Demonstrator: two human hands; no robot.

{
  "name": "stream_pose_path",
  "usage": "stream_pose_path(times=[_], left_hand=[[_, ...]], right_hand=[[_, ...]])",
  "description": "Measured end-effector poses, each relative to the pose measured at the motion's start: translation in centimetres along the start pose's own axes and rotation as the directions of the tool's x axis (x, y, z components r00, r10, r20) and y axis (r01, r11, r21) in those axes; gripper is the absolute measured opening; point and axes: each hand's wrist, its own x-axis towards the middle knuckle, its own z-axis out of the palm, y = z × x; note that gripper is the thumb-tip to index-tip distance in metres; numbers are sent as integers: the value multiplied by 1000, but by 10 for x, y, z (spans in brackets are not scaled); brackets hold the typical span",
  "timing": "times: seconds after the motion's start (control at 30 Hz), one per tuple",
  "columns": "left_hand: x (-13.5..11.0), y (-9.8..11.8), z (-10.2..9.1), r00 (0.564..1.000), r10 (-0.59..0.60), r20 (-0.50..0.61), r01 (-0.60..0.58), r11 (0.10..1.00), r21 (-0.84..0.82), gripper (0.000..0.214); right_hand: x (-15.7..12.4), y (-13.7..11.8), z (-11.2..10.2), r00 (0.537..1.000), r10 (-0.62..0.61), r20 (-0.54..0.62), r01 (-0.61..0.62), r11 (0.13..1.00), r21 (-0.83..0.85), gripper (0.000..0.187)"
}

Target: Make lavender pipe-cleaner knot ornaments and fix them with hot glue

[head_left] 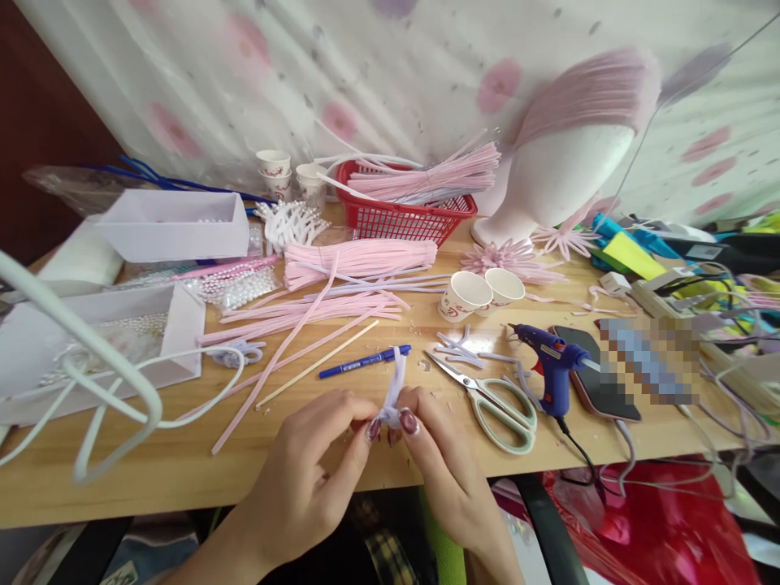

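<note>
Between my two hands, just over the table's front edge, is a lilac pipe cleaner (395, 382), bent or looped at its lower part with one end sticking up. My left hand (320, 455) pinches it from the left, thumb and forefinger together. From the right, my right hand (442, 455) pinches the same piece, its thumb close to the other thumb. The fingers hide part of the loop. Just beyond my hands lies a blue pen (359, 363). Open-bladed scissors (487, 398) rest to the right, near short lilac pipe cleaner pieces (466, 351).
Pink pipe cleaners (359, 258) lie in bundles behind, before a red basket (402, 215). Paper cups (466, 294), a blue glue gun (553, 366) and a phone (594, 378) are on the right. White boxes (183, 236) and a white cable-like loop (122, 390) occupy the left.
</note>
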Motion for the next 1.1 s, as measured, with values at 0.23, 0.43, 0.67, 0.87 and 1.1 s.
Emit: stream_pose_path(times=[0.23,0.43,0.67,0.87,1.1], left_hand=[[-3,1,1,1000,-31,7,31,992,-124,19],[-4,1,1,990,-128,66,143,937,-319,18],[-6,-2,-2,988,-80,132,103,978,-181,18],[-4,-6,-4,969,-60,240,112,972,-208,17],[-3,-10,-2,941,-157,299,256,910,-328,19]], right_hand=[[-2,-2,-1,999,-8,53,5,998,57,24],[-3,3,-5,991,-15,136,-15,976,219,26],[2,4,-6,985,-42,165,38,999,26,22],[3,6,-10,980,-105,167,113,993,-38,25],[4,8,-10,984,-93,151,106,991,-80,20]])
